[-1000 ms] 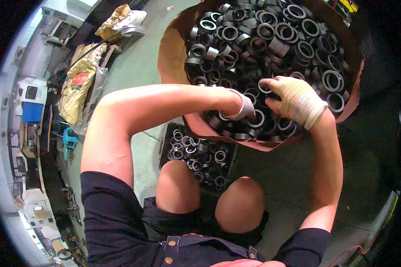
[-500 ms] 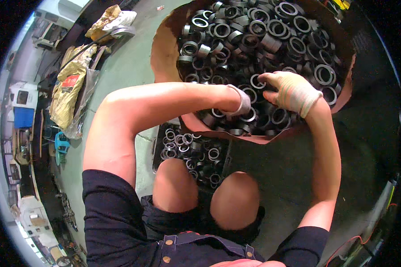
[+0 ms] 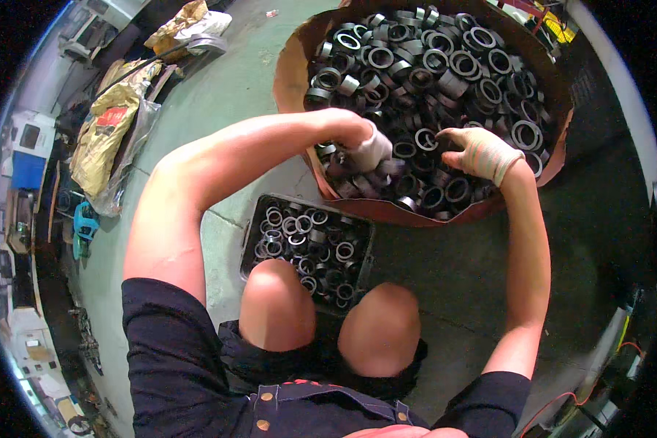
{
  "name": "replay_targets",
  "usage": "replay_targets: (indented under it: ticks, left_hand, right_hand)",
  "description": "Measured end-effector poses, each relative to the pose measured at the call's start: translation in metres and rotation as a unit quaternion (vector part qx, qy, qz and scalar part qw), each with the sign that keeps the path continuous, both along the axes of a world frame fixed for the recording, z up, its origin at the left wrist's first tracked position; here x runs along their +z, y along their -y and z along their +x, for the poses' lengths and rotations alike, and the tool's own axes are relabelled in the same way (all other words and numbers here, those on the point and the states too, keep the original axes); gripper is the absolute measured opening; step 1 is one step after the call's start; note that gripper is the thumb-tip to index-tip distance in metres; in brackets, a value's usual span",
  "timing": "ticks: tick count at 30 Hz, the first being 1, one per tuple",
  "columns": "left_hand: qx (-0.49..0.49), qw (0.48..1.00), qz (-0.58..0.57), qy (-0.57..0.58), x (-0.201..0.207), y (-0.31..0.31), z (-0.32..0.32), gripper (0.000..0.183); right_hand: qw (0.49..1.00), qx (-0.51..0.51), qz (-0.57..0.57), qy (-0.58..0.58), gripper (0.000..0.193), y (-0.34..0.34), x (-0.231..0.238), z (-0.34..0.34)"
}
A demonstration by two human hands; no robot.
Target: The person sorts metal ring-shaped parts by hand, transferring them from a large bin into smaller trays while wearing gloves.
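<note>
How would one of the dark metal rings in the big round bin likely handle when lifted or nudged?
Each metal ring looks thick-walled, so probably rigid and heavy for its size. Being round, it could roll if set on edge. Its sheen hints at a slick surface; the gloved right hand may help grip.

One big round tub (image 3: 292,66), one small black crate (image 3: 250,248), two gloved hands (left hand (image 3: 369,150), right hand (image 3: 482,153)), and metal rings (image 3: 445,66) way too many to count.
</note>
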State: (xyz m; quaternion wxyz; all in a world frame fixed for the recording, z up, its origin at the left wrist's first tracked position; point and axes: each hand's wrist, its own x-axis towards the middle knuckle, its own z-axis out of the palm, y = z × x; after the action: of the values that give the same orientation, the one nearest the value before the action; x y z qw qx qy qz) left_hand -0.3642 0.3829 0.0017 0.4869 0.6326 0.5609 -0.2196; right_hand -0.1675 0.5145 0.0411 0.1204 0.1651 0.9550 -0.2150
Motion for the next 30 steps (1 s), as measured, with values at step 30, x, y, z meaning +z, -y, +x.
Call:
replay_targets:
  ticks: [30]
  left_hand:
    - [0.861, 0.438, 0.072, 0.25, -0.214, 0.369, -0.068, 0.049]
  right_hand:
    - [0.952, -0.09, -0.294, -0.004, 0.045, -0.017, -0.032, -0.002]
